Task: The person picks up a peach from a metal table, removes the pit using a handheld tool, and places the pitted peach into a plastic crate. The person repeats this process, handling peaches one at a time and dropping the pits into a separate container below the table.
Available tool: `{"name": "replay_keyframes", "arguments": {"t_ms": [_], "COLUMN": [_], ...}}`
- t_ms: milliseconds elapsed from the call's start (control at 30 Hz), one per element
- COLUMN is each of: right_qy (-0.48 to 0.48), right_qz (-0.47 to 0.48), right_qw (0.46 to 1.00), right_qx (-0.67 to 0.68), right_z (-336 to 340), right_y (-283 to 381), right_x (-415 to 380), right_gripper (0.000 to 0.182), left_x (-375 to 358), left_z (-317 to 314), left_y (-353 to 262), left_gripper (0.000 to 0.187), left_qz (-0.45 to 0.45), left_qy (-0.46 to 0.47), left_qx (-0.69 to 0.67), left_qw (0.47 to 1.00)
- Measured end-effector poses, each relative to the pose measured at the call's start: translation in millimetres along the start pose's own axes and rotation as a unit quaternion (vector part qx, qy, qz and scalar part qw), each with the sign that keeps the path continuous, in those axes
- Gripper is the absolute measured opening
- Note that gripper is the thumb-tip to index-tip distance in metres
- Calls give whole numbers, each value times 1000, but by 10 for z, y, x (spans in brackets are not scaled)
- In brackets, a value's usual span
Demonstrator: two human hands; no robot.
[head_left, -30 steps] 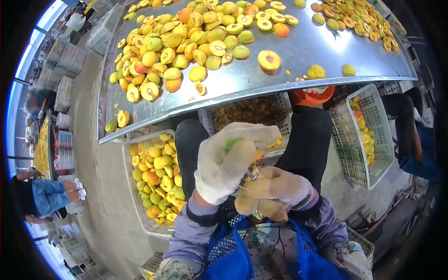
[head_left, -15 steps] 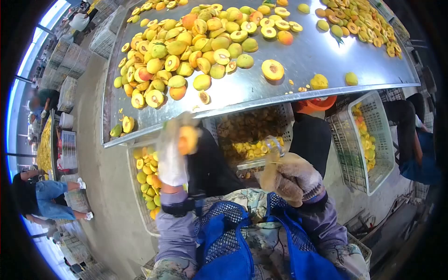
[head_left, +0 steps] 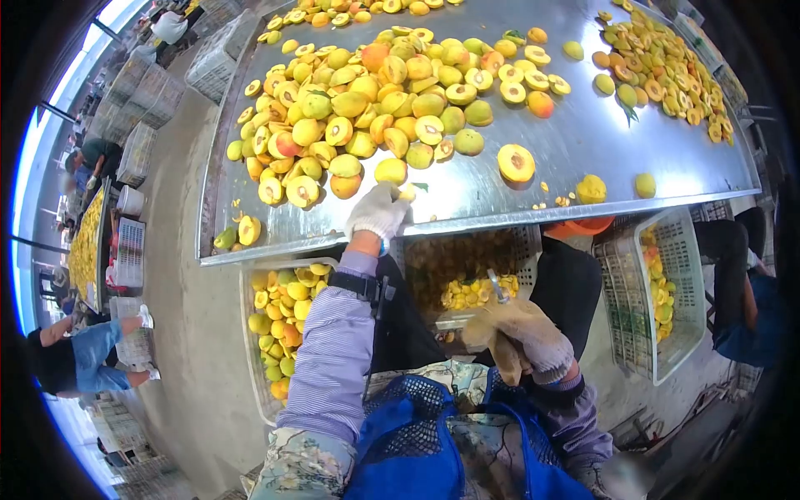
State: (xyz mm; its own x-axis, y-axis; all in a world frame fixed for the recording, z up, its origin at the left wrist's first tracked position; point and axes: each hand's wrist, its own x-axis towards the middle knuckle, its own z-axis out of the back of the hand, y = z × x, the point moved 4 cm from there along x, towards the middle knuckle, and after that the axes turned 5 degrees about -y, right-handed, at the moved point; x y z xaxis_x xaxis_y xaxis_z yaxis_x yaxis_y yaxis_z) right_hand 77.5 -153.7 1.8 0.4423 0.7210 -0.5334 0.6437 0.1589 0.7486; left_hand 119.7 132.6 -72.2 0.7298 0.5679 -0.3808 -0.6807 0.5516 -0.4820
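My left hand [head_left: 377,218], in a white knit glove, reaches over the near edge of the metal table [head_left: 467,196]. Its fingers are closed on a small peach half [head_left: 407,192], which shows only in part at the fingertips. Just beyond lies a heap of whole and halved yellow peaches [head_left: 367,104]. My right hand [head_left: 529,337], gloved in stained knit, is held low before my lap. It is closed around a slim metal tool [head_left: 497,286] whose tip points forward; the grip hides the rest of it.
Below the table edge, a crate [head_left: 527,250] holds peach pieces and brown bits. A crate of peaches [head_left: 265,407] stands at left, another crate [head_left: 685,333] tilts at right. An orange basin [head_left: 581,226] sits under the edge. Other people [head_left: 100,350] are at left and right.
My left hand has moved forward from above the left crate to the table edge; the peach half it carried is gone. My right hand stays low, its tool turned. The view has shifted slightly.
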Motion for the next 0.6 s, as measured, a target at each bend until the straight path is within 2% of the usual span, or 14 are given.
{"name": "replay_keyframes", "arguments": {"t_ms": [100, 133, 200, 233, 267, 300, 333, 367, 400, 433, 467, 500, 533, 600], "right_qy": [-28, -27, -5, 8, 32, -47, -21, 9, -44, -125, -86, -49, -16, -20], "right_qz": [-13, -13, 38, 84, 132, 61, 97, 100, 10, 79, 84, 122, 153, 14], "right_qw": [1000, 1000, 999, 996, 990, 997, 994, 994, 999, 987, 989, 991, 987, 1000], "right_qx": [5, 6, 21, -1, -24, -21, 39, 31, 23, -68, -83, -20, 47, 6], "right_z": [83, 90, 89, 99, 75, 64, 81, 80, 126, 218, 220, 209, 233, 58], "right_y": [16, 7, 47, 37, 9, -27, -89, -44, -54, -100, -192, -215, -199, -37], "right_x": [-26, -24, 25, 67, 114, 118, 94, 109, 123, 116, 96, 36, 42, 211], "right_gripper": [41, 41, 42, 42, 43, 43, 43, 31, 42, 29, 29, 31, 33, 30], "left_x": [-189, -218, -291, -245, -136, 124, 161, 196, 424, 447, 569, 608, 661, 295], "left_z": [27, 24, 74, 91, 126, -99, 68, 85, -106, -77, -160, -197, -272, 44], "left_y": [-53, -77, -190, -196, -258, -120, -292, -305, -161, -156, -98, -72, -37, -137], "left_gripper": [34, 34, 34, 31, 30, 32, 41, 45, 43, 35, 28, 23, 26, 36], "left_qz": [-99, -98, -159, -164, -240, -295, -192, -166, -190, -134, -115, -86, -56, -115], "left_qy": [-93, -93, -112, -157, -196, -302, -225, -230, -301, -208, -200, -210, -196, -145], "left_qx": [-169, -168, -160, -125, -47, 87, 101, 94, 102, 47, 89, 46, 41, 50], "left_qw": [976, 976, 968, 966, 950, 902, 950, 954, 929, 968, 969, 973, 978, 982]}}
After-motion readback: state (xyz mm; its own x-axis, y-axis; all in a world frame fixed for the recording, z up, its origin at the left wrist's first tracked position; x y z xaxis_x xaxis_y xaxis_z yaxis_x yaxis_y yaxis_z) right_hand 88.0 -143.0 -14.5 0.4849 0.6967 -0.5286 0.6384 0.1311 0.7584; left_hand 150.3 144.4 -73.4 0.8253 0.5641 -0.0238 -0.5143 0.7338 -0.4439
